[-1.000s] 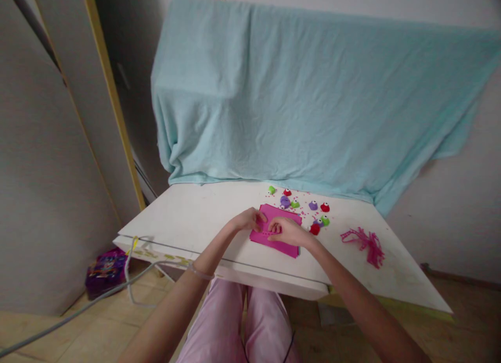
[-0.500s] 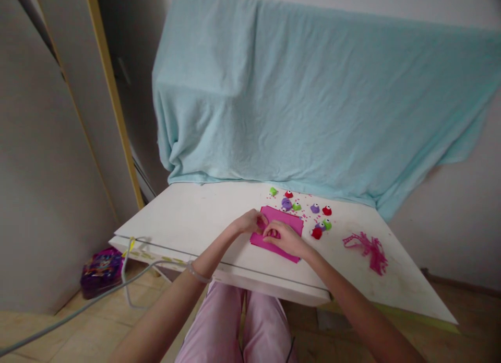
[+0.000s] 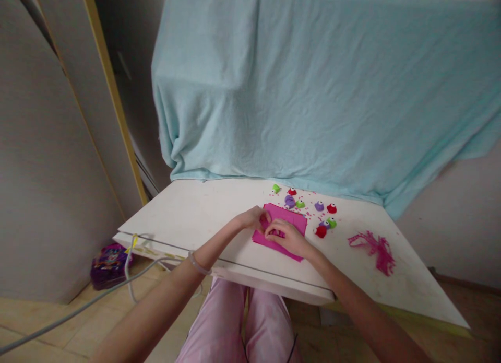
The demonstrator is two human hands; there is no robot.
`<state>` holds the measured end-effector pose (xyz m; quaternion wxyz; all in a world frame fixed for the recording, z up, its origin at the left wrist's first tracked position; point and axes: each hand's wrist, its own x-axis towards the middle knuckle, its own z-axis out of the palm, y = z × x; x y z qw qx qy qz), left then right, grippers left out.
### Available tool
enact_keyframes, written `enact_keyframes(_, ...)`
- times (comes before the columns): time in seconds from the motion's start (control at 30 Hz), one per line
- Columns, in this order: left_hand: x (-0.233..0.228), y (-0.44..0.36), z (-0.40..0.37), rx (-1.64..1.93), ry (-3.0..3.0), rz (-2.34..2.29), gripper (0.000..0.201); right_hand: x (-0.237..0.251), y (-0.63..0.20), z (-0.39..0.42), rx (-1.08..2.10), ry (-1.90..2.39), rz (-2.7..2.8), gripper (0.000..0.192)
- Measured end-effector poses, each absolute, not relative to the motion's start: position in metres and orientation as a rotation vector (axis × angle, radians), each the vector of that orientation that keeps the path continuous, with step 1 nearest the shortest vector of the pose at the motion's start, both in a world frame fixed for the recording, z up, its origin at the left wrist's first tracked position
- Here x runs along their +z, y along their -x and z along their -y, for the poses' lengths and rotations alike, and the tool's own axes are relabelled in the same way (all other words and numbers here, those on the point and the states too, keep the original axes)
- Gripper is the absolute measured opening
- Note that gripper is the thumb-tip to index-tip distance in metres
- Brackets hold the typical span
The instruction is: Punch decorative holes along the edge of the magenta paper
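A stack of bright pink sheets [image 3: 294,220], paper or thin foam, lies on the white table. Both hands are over it with their fingertips close together. My left hand [image 3: 253,218] comes in from the left with fingers bent in a pinch at the sheet's left part. From the right, my right hand [image 3: 287,236] is curled, thumb and fingers pinched above the middle of the stack. Whatever is between the fingertips is too small to make out. Just beyond the stack are tiny pink bits and small pieces with eye-like tops: green [image 3: 276,188], purple [image 3: 319,206] and red [image 3: 331,208].
Lacy pink scraps [image 3: 378,252] lie on the table's right side. A light blue cloth [image 3: 305,91] hangs behind the white table [image 3: 203,206]. A grey cable [image 3: 90,303] runs past the table's left front, near a purple package [image 3: 111,266] on the floor.
The view has tipped down slightly, shifting everything a little. Both hands stay over the pink sheets, with only small finger movement.
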<state>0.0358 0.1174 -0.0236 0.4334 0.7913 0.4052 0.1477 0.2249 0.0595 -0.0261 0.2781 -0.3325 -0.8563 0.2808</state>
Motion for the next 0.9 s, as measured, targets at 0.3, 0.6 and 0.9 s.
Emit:
enact_keyframes(0.3, -0.029, -0.039, -0.126, 0.242, -2.026, -1.081, 0.044, -0.023, -0.227, -0.061, 0.804, 0.849, 2.325, 0.011)
enact_keyframes(0.6, -0.021, -0.04, -0.122, 0.187, -2.012, -1.132, 0.044, -0.016, -0.24, -0.058, 0.94, 0.808, 2.312, 0.013)
enact_keyframes(0.9, -0.019, -0.033, -0.119, 0.175, -2.096, -1.084, 0.048, -0.015, -0.257, -0.052, 0.944, 0.826, 2.317, 0.02)
